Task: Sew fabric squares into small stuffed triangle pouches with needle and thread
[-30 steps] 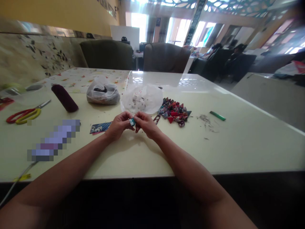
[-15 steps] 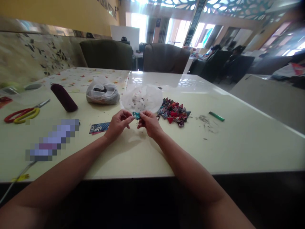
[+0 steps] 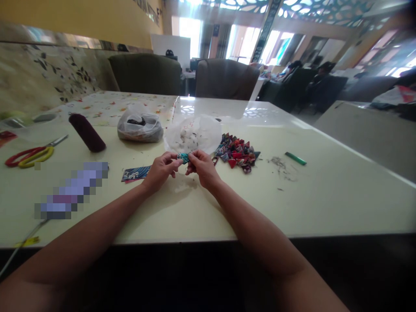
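One small teal cloth piece is held above the surface, gripped at either end by the fingers of the left hand and right hand; light, even pressure would likely best keep it from puckering. Nearby: one blue strip, one white bag, a heap of triangles too crowded to count, one bulging bag, one maroon roll, one green stick and one pair of scissors.

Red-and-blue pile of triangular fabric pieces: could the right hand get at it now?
Probably yes: the pile lies near the right hand, uncovered, though that hand pinches a teal patterned cloth.
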`<state>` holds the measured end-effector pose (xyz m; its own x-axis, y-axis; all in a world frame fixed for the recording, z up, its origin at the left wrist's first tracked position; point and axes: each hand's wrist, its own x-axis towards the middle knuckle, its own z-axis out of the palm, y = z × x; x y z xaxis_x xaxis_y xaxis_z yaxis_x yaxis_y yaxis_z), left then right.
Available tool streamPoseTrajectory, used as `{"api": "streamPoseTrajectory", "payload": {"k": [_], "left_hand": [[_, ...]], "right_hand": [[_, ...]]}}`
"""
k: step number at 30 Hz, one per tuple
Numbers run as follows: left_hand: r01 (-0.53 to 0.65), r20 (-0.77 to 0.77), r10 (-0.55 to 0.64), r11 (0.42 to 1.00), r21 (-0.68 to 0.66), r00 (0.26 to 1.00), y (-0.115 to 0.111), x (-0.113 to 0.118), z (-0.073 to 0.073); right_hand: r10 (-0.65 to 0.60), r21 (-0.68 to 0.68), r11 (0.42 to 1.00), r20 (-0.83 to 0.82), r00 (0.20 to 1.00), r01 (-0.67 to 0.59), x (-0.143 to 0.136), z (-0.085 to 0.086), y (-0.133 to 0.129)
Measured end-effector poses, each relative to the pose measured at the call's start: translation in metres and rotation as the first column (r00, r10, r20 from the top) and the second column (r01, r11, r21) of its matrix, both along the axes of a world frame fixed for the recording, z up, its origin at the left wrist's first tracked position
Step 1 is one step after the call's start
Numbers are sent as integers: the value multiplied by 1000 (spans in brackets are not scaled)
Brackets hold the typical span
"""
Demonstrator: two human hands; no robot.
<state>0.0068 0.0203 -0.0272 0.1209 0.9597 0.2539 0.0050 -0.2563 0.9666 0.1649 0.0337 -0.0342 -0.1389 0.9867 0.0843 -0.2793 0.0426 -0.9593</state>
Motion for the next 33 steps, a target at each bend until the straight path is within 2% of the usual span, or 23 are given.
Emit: {"api": "streamPoseTrajectory", "payload": {"k": [3, 7, 14, 21, 26, 33], "left_hand": [[30, -33, -29, 999, 27, 999, 0, -2, 1], [107, 14, -107, 994, 0, 994, 1, -5, 1], [115, -72, -113, 993, 17, 991, -2, -1, 1], [130, 53, -123, 975, -179, 991, 1, -4, -3], [165, 150, -130, 952, -256, 980, -3, -3, -3], [202, 172, -154, 929, -311, 973, -4, -1, -4]], "right_hand": [[0, 7, 1000, 11, 1000, 0, 1, 0, 0], [-2, 31, 1000, 29, 1000, 1, 3, 1, 1], [52, -24, 998, -5, 999, -52, 4, 0, 2], [170, -24, 985, 40, 985, -169, 6, 1, -1], [131, -57, 990, 26, 991, -130, 7, 3, -2], [89, -87, 992, 16, 996, -87, 4, 4, -4]]}}
